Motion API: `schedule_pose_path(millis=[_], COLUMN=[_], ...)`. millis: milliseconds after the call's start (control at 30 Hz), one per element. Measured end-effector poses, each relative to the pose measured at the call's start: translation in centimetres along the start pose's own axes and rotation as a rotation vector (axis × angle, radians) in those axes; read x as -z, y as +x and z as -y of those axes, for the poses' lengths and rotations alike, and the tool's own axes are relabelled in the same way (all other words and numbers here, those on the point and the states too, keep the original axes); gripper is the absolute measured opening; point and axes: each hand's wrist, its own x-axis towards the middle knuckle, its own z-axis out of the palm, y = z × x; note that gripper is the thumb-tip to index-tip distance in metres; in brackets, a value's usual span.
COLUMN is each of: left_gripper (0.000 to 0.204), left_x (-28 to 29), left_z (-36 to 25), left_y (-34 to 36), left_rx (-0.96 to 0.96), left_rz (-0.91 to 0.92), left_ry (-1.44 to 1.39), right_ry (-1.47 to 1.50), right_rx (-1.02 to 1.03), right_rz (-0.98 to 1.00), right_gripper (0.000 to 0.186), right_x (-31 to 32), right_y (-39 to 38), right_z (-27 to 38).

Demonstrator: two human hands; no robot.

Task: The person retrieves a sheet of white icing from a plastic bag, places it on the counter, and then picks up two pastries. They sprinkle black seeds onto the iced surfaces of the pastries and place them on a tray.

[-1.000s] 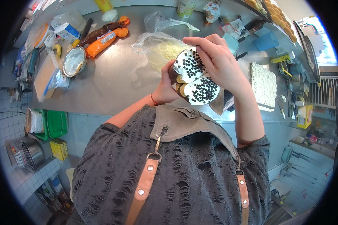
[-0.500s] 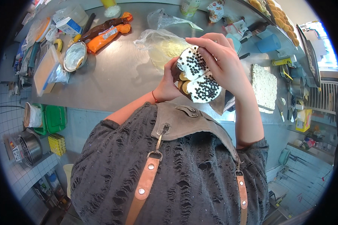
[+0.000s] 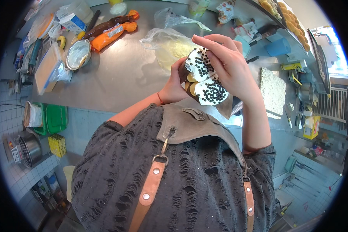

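I hold two rounded pastries (image 3: 210, 92) with brown sides and white tops dotted with small dark balls, above the steel counter. My left hand (image 3: 176, 83) wraps round their left side, its fingertips partly hidden behind them. My right hand (image 3: 226, 63) is over their upper right, thumb against the upper top and fingers bent beyond it, partly hiding that pastry. Just behind them lies a clear plastic bag (image 3: 166, 48) with pale yellow contents. A pale speckled slab (image 3: 272, 92) lies to the right of my right forearm.
Orange and brown piping bags (image 3: 112, 36), a bowl with white contents (image 3: 78, 56) and a tub (image 3: 46, 73) are at left. A blue jug (image 3: 278, 47), knife (image 3: 289, 118) and metal pot (image 3: 305, 91) are at right. Buns (image 3: 294, 25) line the shelf; green bins (image 3: 56, 118) stand below.
My hands and the pastries have shifted slightly up and to the right in the picture, keeping the same hold. The counter's things also sit a little higher in view.
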Motion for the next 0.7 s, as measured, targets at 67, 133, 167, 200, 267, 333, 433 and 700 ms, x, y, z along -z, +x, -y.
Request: schedule_pose_path(millis=[67,133,167,200,267,333,433,700], left_gripper=[0.122,0.122,0.122,0.121,0.121,0.12,0.119,0.117], left_x=[0.0,0.0,0.0,0.0,0.0,0.1,0.0,0.1], left_z=[-0.1,-0.3,-0.3,-0.4,-0.4,-0.5,-0.6,-0.7], left_y=[0.0,0.1,0.1,0.1,0.1,0.1,0.1,0.3], left_rx=[-0.023,-0.044,-0.055,-0.065,-0.082,-0.094,-0.112,-0.16], left_rz=[0.01,0.018,0.02,0.026,0.027,0.03,0.029,0.023], left_ry=[0.036,0.069,0.085,0.103,0.128,0.149,0.166,0.228], right_ry=[0.003,0.018,0.025,0.014,-0.007,0.003,0.02,0.146], right_rx=[-0.004,-0.015,-0.021,-0.015,-0.002,0.005,0.012,0.003], right_rz=[0.021,0.045,0.057,0.068,0.091,0.1,0.092,0.069], right_gripper=[0.039,0.041,0.041,0.042,0.045,0.047,0.052,0.06], right_x=[0.0,-0.2,-0.3,-0.4,-0.5,-0.6,-0.5,-0.2], right_y=[0.0,0.1,0.1,0.2,0.2,0.2,0.1,-0.9], right_z=[0.2,0.3,0.4,0.4,0.3,0.1,0.0,1.2])
